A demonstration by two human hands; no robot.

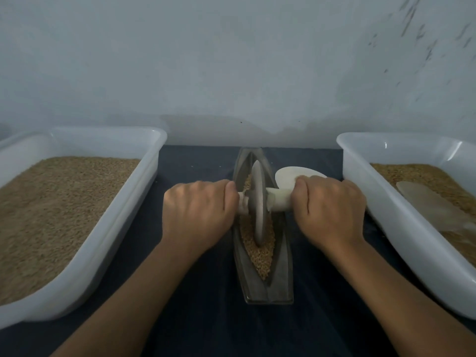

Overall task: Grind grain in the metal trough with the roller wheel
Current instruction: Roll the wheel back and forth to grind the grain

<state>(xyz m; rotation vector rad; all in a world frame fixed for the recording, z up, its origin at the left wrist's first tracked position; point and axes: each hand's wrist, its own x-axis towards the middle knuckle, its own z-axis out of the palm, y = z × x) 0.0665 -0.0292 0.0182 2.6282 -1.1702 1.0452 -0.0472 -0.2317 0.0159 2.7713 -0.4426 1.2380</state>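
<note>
A boat-shaped metal trough [282, 274] lies lengthwise on the dark cloth in the middle, holding brown grain [260, 256]. A grey metal roller wheel [259, 202] stands upright in the grain, on a pale handle bar that runs left to right through its hub. My left hand [198, 210] grips the left end of the bar. My right hand [329, 210] grips the right end [279, 199]. Both hands hide the bar's tips.
A white plastic tub [144, 181] full of grain stands at the left. Another white tub [360, 171] at the right holds grain and a pale scoop [432, 207]. A white spoon-like scoop [291, 173] lies behind my right hand. A wall is close behind.
</note>
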